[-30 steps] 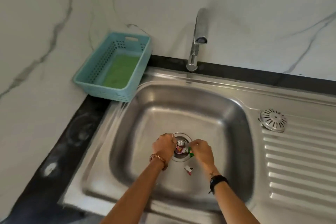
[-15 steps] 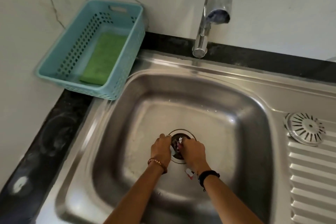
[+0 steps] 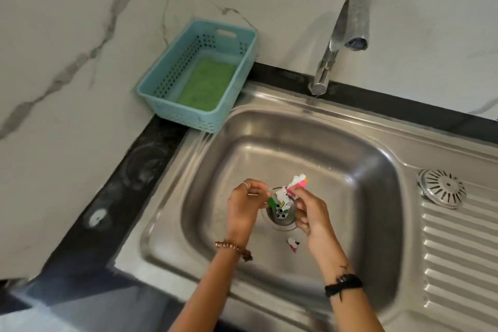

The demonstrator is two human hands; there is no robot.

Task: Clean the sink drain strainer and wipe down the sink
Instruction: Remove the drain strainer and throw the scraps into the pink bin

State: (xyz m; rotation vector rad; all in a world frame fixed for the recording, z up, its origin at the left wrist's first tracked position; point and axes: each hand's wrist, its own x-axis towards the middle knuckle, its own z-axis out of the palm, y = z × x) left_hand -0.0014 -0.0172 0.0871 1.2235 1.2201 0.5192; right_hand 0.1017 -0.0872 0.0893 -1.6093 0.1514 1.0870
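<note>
- Stainless steel forms the sink (image 3: 350, 170), seen from the head view, the only view given; its drain opening (image 3: 280, 214) sits at the middle of the basin floor, directly under both hands.
- Pink, white and green paper scraps (image 3: 296, 183) are pinched in the right hand (image 3: 312, 213), its fingers curled closed around them; they are held just above the drain, presumably so that nothing falls back in.
- The left hand (image 3: 245, 205) is closed at the fingertips on more of the scraps, at the drain's left edge; how firmly cannot be told through the blur.
- The strainer cover (image 3: 442, 187) has been laid on the ribbed drainboard, well apart from the basin, most likely to leave the drain accessible.
- One small scrap (image 3: 293, 243) lies on the basin floor just beside the drain and is judged to need collecting.
- A green scouring pad (image 3: 206, 85) is kept in the blue basket (image 3: 151, 94) at the sink's back-left corner, within reach for wiping, not yet begun.
</note>
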